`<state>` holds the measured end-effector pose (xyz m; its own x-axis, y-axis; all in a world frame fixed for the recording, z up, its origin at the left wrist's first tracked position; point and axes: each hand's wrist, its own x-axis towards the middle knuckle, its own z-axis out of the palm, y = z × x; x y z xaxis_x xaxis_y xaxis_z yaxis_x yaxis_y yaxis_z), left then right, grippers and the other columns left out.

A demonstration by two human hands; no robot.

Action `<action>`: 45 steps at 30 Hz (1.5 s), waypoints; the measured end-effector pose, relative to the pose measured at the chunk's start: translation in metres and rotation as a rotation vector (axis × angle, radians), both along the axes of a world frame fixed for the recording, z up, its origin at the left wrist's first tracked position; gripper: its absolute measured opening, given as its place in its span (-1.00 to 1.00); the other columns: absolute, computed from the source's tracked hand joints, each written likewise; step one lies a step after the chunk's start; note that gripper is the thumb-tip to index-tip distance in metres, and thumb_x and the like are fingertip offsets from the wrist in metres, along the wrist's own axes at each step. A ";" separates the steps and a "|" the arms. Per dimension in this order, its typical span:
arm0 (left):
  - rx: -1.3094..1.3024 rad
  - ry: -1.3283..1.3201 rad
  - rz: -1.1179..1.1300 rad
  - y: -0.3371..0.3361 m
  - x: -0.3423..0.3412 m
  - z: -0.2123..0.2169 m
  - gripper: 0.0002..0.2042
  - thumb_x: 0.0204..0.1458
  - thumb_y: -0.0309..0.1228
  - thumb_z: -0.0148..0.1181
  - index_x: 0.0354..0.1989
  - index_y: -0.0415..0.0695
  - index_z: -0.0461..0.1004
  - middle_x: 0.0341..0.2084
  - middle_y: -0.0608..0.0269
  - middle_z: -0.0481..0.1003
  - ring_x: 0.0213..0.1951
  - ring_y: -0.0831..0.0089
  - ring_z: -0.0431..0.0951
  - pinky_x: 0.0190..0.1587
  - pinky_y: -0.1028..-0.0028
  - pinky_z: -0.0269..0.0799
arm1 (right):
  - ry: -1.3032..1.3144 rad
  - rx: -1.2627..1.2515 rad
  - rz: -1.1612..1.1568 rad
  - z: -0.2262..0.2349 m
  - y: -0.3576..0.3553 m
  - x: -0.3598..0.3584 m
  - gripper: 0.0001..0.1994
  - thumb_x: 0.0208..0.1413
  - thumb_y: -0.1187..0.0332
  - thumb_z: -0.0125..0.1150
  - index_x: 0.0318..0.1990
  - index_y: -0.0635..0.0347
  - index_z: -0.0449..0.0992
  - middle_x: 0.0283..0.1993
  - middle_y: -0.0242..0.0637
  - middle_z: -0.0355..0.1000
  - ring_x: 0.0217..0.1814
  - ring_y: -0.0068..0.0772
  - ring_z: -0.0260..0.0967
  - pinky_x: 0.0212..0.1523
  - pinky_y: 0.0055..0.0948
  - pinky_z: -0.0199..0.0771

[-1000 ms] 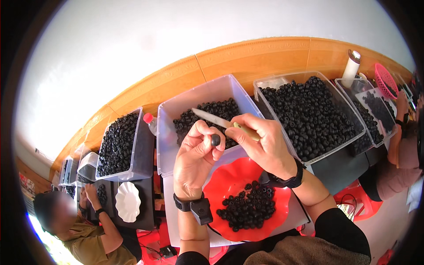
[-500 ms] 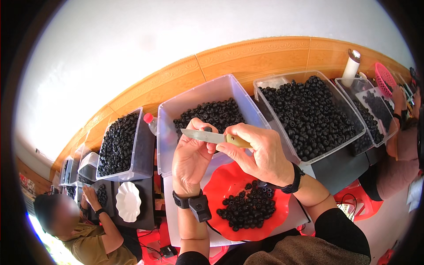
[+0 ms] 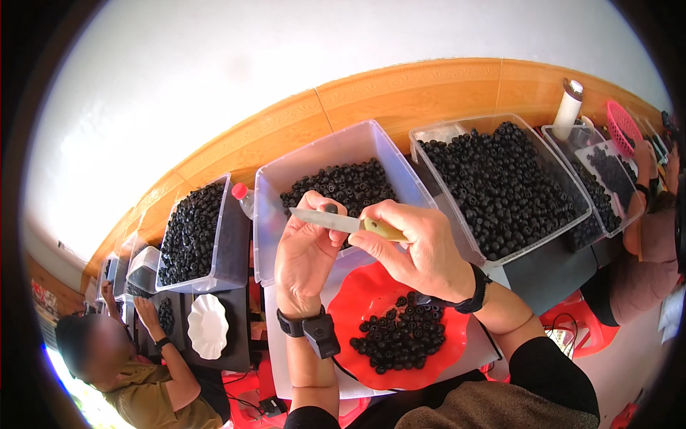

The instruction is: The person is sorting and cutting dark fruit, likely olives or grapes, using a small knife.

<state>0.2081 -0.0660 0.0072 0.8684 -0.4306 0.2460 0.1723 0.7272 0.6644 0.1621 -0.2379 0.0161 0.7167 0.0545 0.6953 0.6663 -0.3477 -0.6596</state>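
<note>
Left fingers (image 3: 314, 214) pinch a half-hidden dark fruit (image 3: 330, 209); right fingers (image 3: 389, 239) wrap a knife (image 3: 336, 222), handle mostly covered

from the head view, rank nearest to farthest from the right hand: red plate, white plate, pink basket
1. red plate, just below the right hand
2. pink basket, far upper right
3. white plate, lower left, by another person; nearly as far as the basket
</note>
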 end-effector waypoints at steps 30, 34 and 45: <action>0.142 -0.109 0.000 -0.009 -0.018 0.010 -0.91 0.07 -0.49 0.14 -0.29 -0.17 0.39 -0.43 0.19 0.45 -0.39 0.47 0.38 -0.27 0.57 0.31 | 0.157 0.069 -0.131 -0.007 -0.008 0.020 -0.74 0.04 0.22 0.27 -0.37 0.28 0.48 -0.64 -0.25 0.37 -0.65 -0.34 0.34 -0.63 -0.41 0.27; 0.163 -0.036 0.070 -0.014 -0.013 0.006 -0.91 0.09 -0.50 0.12 -0.27 -0.16 0.37 -0.40 0.24 0.45 -0.36 0.54 0.40 -0.30 0.60 0.31 | 0.140 0.416 0.216 -0.013 -0.001 0.018 -0.77 0.06 0.29 0.27 -0.28 0.29 0.49 -0.53 -0.31 0.44 -0.52 -0.63 0.37 -0.52 -0.54 0.31; 0.166 -0.053 -0.038 -0.015 -0.014 0.007 -0.80 0.06 -0.54 0.14 -0.19 -0.16 0.27 -0.27 0.22 0.47 -0.34 0.55 0.43 -0.32 0.62 0.33 | 0.470 0.620 0.689 -0.004 -0.005 0.013 -0.85 0.16 0.38 0.16 -0.25 0.31 0.48 -0.38 -0.40 0.44 -0.36 -0.68 0.35 -0.30 -0.64 0.39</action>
<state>0.1939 -0.0812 0.0147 0.8384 -0.5014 0.2136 0.1595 0.6005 0.7836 0.1755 -0.2431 0.0118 0.8718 0.2837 0.3994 0.2210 0.4999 -0.8374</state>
